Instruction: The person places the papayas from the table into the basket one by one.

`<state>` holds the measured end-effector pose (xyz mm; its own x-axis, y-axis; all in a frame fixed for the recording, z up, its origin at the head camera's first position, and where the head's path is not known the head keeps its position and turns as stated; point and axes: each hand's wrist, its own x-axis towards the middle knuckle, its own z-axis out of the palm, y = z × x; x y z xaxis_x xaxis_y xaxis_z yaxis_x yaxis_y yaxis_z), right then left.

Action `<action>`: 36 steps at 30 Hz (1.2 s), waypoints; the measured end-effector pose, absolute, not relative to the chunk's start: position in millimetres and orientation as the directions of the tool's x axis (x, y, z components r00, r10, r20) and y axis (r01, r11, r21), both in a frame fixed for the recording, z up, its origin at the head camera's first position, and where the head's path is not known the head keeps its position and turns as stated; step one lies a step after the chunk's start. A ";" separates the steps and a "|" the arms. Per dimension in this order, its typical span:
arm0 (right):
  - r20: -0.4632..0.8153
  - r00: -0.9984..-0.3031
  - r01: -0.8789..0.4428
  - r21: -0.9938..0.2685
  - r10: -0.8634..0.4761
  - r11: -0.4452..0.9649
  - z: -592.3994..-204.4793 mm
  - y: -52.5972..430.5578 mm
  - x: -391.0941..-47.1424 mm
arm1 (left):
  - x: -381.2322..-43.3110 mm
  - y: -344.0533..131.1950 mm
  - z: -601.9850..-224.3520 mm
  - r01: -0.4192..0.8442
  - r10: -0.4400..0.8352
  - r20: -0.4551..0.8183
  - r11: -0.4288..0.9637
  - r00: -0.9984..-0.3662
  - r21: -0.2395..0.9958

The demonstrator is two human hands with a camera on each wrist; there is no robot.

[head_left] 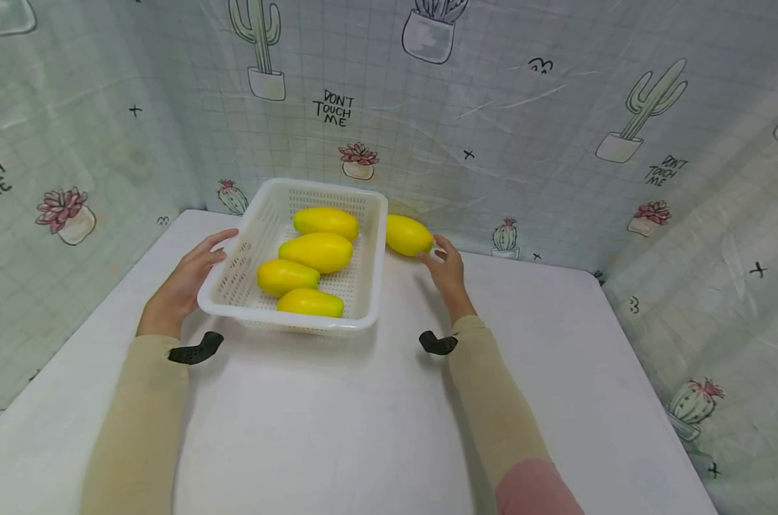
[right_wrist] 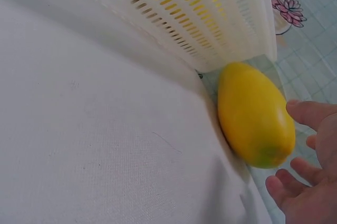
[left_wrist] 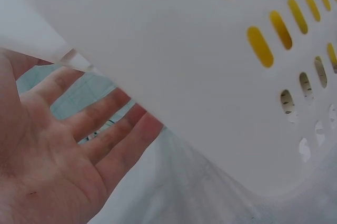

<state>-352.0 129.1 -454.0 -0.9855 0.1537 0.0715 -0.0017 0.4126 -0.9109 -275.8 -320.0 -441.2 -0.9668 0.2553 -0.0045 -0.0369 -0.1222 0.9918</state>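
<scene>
A white perforated plastic basket (head_left: 285,319) holds several smooth yellow papaya-shaped fruits (head_left: 316,252). My left hand (head_left: 176,290) is at the basket's left rim. In the left wrist view its fingers (left_wrist: 113,111) extend rather straight, tips partly hidden by the basket wall. Outside the basket's right side, another yellow papaya-shaped fruit (head_left: 409,236) with a greenish end lies at the table's back edge. Beside that fruit is my right hand (head_left: 449,275), thumb and fingers spread around its greenish end. The right wrist view shows one fingertip (right_wrist: 293,105) right at the skin, the others apart from it.
The white table (head_left: 337,429) has its back edge against a hanging cloth (head_left: 492,107) printed with cacti and lettering. The cloth also runs along the left and right sides. A black camera piece (head_left: 197,350) sits at my left wrist, another (head_left: 438,343) at the right.
</scene>
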 end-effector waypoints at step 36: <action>0.020 -0.989 0.039 -0.918 0.145 0.394 -457.4 123.6 -370.0 | -277.4 -321.8 -445.4 -0.061 0.254 -0.016 -0.171 -0.967 0.983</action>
<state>-370.0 123.6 -457.4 -0.9892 0.1452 0.0204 0.0389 0.3939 -0.9184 -277.4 -321.8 -445.4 -0.9671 0.2540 -0.0155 -0.0607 -0.1711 0.9834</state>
